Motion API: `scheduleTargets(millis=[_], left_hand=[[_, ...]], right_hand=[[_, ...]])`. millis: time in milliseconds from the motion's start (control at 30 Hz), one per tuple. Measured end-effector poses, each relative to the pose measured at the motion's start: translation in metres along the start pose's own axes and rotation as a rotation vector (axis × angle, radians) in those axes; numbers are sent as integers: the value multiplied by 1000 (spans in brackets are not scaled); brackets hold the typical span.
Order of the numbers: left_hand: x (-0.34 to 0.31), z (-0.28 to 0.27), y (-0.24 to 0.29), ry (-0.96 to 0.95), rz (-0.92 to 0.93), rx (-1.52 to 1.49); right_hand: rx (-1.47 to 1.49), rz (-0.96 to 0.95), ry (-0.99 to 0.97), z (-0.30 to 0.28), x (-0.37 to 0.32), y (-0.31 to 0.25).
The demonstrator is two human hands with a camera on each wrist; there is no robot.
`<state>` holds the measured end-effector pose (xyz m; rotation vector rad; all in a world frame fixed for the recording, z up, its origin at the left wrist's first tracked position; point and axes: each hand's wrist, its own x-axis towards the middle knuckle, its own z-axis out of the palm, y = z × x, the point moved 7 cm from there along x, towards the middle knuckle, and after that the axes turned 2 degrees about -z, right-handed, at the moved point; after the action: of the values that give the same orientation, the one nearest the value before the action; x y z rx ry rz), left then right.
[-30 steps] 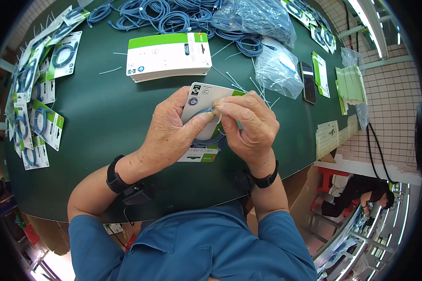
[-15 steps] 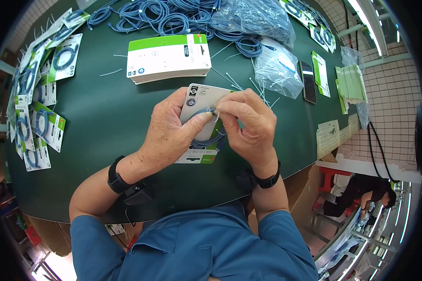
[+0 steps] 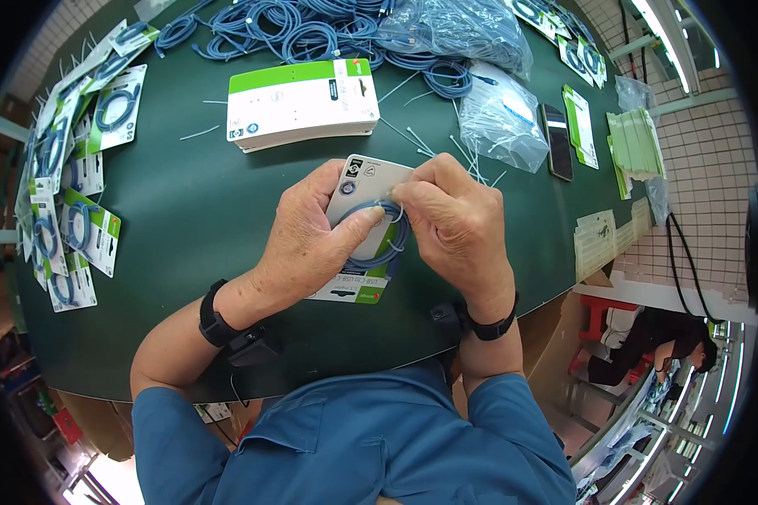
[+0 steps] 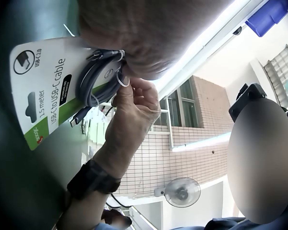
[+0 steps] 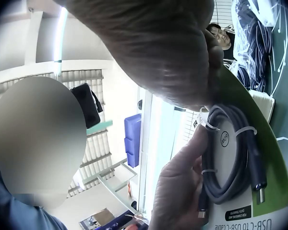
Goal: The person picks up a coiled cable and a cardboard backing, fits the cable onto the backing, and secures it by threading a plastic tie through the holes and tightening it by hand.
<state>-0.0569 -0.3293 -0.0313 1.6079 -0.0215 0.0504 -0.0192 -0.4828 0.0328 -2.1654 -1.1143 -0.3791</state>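
Dark green tabletop (image 3: 194, 210) in some kind of packing shop, tiled wall off to the right.

Dead centre, just above the surface and close to the person's chest, there's a white-and-green card (image 3: 369, 178). A blue cable (image 3: 389, 242) is coiled flat against its face. The card's long axis runs from the person out toward the far side of the table, leaning a bit left at the near end. It sits right between the two hands, and both are on it.

The left hand (image 3: 307, 240) is wrapped round the card's left edge, with the thumb pressed down on the coil and the fingers curled behind. The right hand (image 3: 456, 227) comes in from the other side. Its thumb and forefinger pinch a thin white tie (image 4: 121, 79) looped around the top of the coil, and the other fingers are curled in. So the right hand has the tie and the left one is doing the clamping.

Further out there's a stack of cards (image 3: 299, 101) straight ahead, with loose cables (image 3: 295, 34) piled behind it. Clear bags (image 3: 504, 122) and a phone (image 3: 557, 141) are off to the right. Finished cards (image 3: 67, 185) are fanned along the left edge.
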Motion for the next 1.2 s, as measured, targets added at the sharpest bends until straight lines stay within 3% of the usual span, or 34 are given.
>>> scheduleTargets(millis=[233,367,467,500,600,633,733,867,1200], left_hand=[[5,-1,-10,1,-6,-53],[7,-4,-4,-5,2,-159],[5,-4,7,-10,16,-199],[4,-3,10,-19,19,-227],[-2,2,15,-58,17,-273],[-4,4,16,-77,33,-269],[-10,8,18,-132,63,-251],[-15,9,20,-147,88,-225],[-19,14,23,-164,112,-101]], right_hand=[[-26,-27,-1,4,-3,6],[120,73,223,-10,-5,18],[420,381,420,-19,-18,54],[420,386,434,-21,-18,57],[875,705,191,8,-24,78],[879,712,211,10,-26,80],[1298,711,-141,49,-28,62],[1483,638,-121,51,-27,54],[1574,627,-218,51,-25,50]])
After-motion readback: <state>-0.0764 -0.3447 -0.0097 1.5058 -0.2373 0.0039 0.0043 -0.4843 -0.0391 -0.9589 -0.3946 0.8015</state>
